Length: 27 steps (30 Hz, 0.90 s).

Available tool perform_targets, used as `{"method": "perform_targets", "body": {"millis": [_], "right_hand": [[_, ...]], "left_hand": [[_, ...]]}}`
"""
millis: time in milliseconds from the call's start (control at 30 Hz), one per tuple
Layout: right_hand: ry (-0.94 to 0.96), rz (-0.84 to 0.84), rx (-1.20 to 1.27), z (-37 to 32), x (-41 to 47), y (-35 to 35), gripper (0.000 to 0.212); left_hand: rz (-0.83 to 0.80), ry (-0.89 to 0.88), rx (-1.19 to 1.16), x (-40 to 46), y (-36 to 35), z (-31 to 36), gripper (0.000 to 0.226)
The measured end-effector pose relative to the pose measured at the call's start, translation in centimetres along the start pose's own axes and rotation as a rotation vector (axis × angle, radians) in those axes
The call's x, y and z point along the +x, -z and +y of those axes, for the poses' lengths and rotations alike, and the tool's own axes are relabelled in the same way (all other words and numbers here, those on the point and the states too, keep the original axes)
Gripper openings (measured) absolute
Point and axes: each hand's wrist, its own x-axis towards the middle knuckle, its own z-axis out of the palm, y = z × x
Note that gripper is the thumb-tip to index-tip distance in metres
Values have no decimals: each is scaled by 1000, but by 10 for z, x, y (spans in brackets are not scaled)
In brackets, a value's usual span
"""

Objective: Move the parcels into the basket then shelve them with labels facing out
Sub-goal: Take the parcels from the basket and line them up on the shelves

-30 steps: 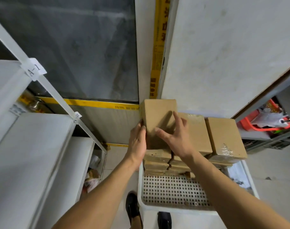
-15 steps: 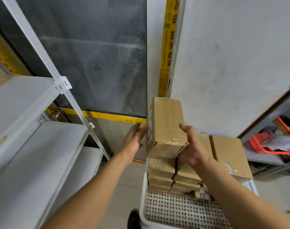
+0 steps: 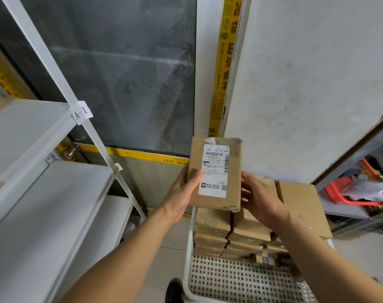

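Turned label-up since before, upright parcel point(image 3: 215, 173) is held by left hand point(image 3: 181, 193) and right hand point(image 3: 259, 200).

Red tray point(image 3: 347, 196), yellow tape point(image 3: 224, 62)

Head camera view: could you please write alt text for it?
Both hands, left and right, hold a brown cardboard parcel, white label facing the camera, above stacked brown parcels in a white perforated basket. White metal shelves stand left.
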Motion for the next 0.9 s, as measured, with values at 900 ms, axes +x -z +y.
{"method": "perform_targets", "body": {"millis": [900], "right_hand": [[273, -363, -322, -41, -38, -121, 52]], "left_hand": [[444, -128, 258, -134, 65, 48, 58]]}}
